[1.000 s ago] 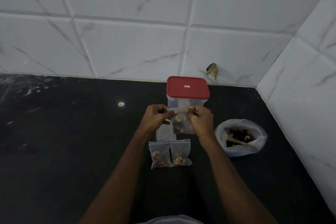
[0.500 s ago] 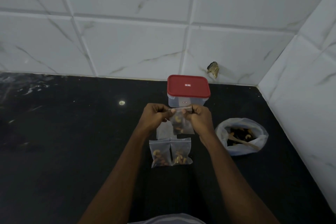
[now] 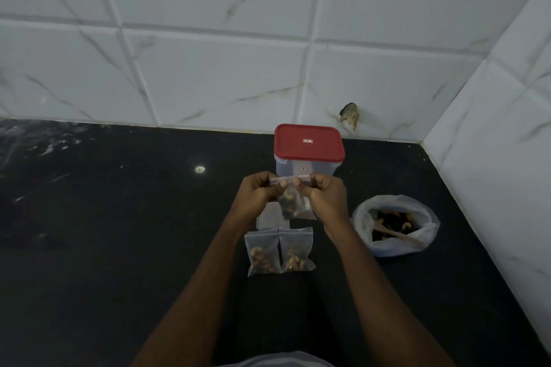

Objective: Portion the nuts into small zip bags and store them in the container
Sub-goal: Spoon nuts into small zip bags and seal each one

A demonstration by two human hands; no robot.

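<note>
Thumb and fingertips [image 3: 281, 185] of my left hand [image 3: 256, 197] and my right hand [image 3: 328, 199] pinch the zip strip of the third zip bag [image 3: 295, 207], with nuts sagging at its bottom. Since a second ago my thumbs have drawn together mid-strip, so the seal is probably almost closed. Two filled bags [image 3: 264, 250] lie nearer me. The container [image 3: 308, 143] stands beyond, lid on, so nothing is stored yet.

We look down on a black polished stone worktop [image 3: 119, 247]. At its far side stands a clear plastic container with a red lid [image 3: 308, 155]. Nearer lie two small clear zip bags of nuts [image 3: 262, 252], touching side by side, with a flat empty clear zip bag [image 3: 269, 219] just beyond them. An open white plastic bag of mixed nuts [image 3: 396, 225] sits to the right.
</note>
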